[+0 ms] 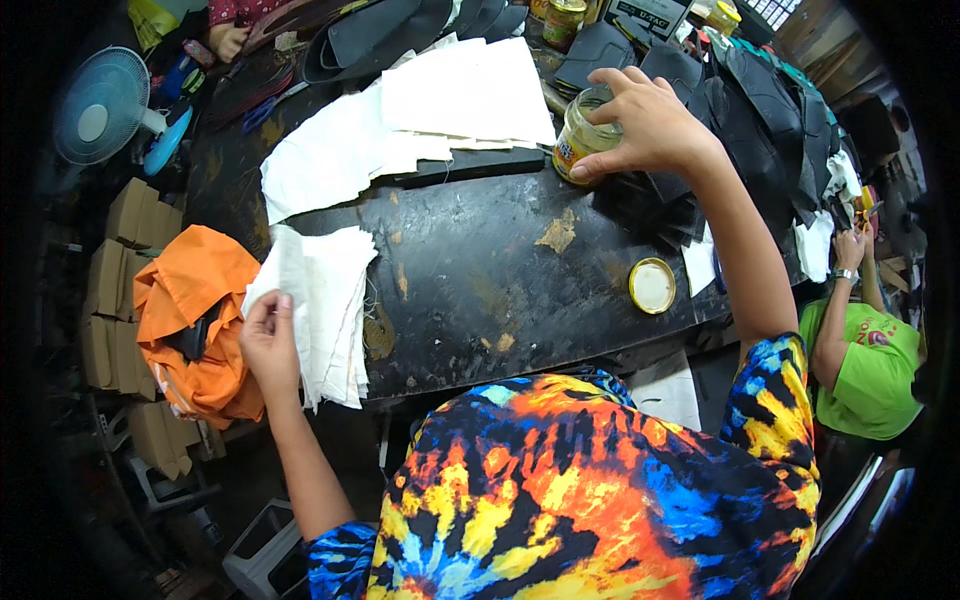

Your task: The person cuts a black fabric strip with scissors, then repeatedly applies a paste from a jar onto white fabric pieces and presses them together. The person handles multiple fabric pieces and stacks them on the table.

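My left hand (268, 335) pinches the edge of a white cloth piece (290, 262) at the left end of the dark worktable. That piece belongs to a loose stack of white cloth pieces (338, 300) with frayed edges. Over at the back right, my right hand (655, 125) is curved around an uncapped glass jar (567, 152) with a yellow label. The thumb lies on the jar's front and the fingers reach over its rim. A round gold-rimmed lid (652, 286) lies apart from the jar, nearer the table's front edge.
Larger white cloth sheets (465, 90) spread across the back. Black cut pieces (755, 100) pile up at right. An orange cloth bundle (200, 310) and cardboard boxes (115, 270) flank the left, below a fan (92, 122). Someone in a green shirt (870, 370) sits at right; another person's hand (230, 40) shows top left.
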The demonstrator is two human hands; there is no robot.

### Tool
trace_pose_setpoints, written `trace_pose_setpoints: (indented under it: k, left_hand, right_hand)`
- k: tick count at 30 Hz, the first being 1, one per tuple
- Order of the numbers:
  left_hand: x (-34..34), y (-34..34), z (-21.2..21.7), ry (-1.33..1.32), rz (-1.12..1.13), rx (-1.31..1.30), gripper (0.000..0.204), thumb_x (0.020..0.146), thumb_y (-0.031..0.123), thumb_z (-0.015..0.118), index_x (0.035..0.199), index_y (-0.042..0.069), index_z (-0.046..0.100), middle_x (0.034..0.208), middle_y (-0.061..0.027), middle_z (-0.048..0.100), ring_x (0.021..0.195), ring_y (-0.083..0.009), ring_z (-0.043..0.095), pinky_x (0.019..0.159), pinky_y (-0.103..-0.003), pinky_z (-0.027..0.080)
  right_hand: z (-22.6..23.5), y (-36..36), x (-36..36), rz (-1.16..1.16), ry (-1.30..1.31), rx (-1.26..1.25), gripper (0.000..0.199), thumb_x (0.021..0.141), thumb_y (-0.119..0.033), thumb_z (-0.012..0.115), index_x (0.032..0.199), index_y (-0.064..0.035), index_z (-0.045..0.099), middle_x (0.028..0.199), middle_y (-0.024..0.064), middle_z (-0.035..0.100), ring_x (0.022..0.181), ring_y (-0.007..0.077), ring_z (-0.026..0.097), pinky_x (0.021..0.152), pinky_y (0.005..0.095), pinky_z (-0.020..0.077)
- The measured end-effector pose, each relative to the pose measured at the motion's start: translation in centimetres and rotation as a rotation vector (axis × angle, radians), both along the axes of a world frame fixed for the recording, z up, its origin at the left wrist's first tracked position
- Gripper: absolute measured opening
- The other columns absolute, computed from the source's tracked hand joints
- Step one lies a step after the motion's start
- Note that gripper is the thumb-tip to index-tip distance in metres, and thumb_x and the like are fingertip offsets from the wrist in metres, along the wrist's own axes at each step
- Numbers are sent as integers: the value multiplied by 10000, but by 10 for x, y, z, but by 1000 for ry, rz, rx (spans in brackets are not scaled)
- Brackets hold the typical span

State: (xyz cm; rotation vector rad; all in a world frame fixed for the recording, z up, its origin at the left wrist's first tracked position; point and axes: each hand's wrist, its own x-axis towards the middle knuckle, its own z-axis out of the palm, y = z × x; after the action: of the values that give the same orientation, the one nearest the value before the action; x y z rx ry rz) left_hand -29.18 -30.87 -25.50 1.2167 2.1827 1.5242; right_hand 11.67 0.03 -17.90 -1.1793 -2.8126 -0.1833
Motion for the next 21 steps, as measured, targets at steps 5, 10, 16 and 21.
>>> trace_pose_setpoints:
  k: [5, 10, 16, 21]
  left_hand:
    - [54, 31, 25, 316, -104, 147, 204, 995, 26, 700, 1185, -30, 746, 944, -21, 653, 727, -65, 519, 623, -237, 418]
    - [152, 106, -7, 287, -511, -94, 349, 975, 79, 693, 1320, 28, 714, 1000, -113, 686, 781, -182, 637, 704, -321, 530]
    - [154, 151, -45, 420, -599, 10, 276, 950, 72, 702, 1221, 33, 741, 1093, -132, 706, 937, -285, 672, 853, -384, 545]
    - [148, 164, -61, 603, -643, 22, 282, 927, 66, 701, 1191, 119, 782, 1217, -73, 702, 1150, -290, 626, 1005, -439, 468]
  right_hand:
    - [0, 7, 0, 42, 55, 45, 716, 706, -751, 819, 965, -84, 853, 1334, 121, 657, 1299, 302, 562, 1038, 500, 451]
    - [10, -17, 17, 114, 590, 439, 305, 855, -382, 859, 852, -84, 795, 1221, 93, 684, 1165, 306, 634, 944, 448, 474]
    - [-2, -83, 39, 23, 510, 32, 243, 895, -253, 814, 1040, -58, 802, 1071, 107, 679, 1057, 291, 652, 921, 421, 499]
    - [-84, -108, -19, -45, 820, -741, 255, 942, -76, 665, 1170, -34, 770, 1020, 161, 668, 994, 332, 662, 910, 427, 527]
